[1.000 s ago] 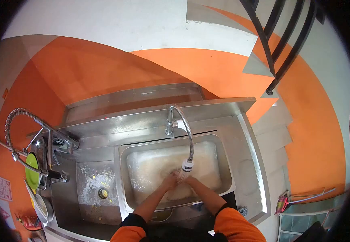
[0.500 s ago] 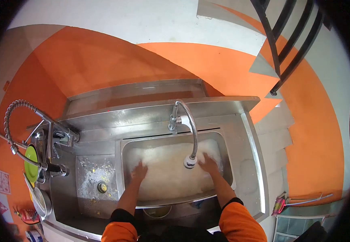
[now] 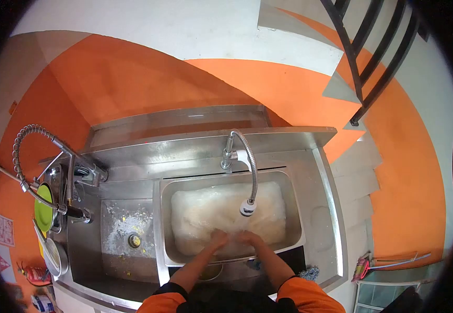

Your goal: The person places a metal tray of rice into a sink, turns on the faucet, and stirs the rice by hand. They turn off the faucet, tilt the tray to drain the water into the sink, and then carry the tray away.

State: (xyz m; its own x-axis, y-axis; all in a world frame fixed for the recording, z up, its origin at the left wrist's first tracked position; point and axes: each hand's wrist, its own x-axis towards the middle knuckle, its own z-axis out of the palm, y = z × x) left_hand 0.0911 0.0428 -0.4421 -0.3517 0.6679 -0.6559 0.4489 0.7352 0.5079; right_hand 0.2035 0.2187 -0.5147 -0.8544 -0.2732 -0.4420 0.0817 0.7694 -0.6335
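A large steel sink basin (image 3: 295,208) holds cloudy whitish water (image 3: 205,201) with a pale beige mass in it; its kind I cannot make out. My left hand (image 3: 219,238) and my right hand (image 3: 246,238) are close together at the basin's near side, dipping into the water. Their fingers are mostly hidden by the murk and blurred. Above the right hand hangs the white spray head (image 3: 247,208) of a flexible hose tap (image 3: 252,151), apart from both hands.
Left of the basin, a second sink (image 3: 116,268) has white and yellow scraps around its drain (image 3: 134,240). A spring-hose tap (image 3: 43,130), a green plate (image 3: 42,206) and a pan (image 3: 56,258) stand further left. A grey scourer (image 3: 309,273) lies on the right ledge.
Both hands have moved from the basin's two sides inward and toward me, meeting near the front edge. The pale mass has shifted, and the scourer has come into view.
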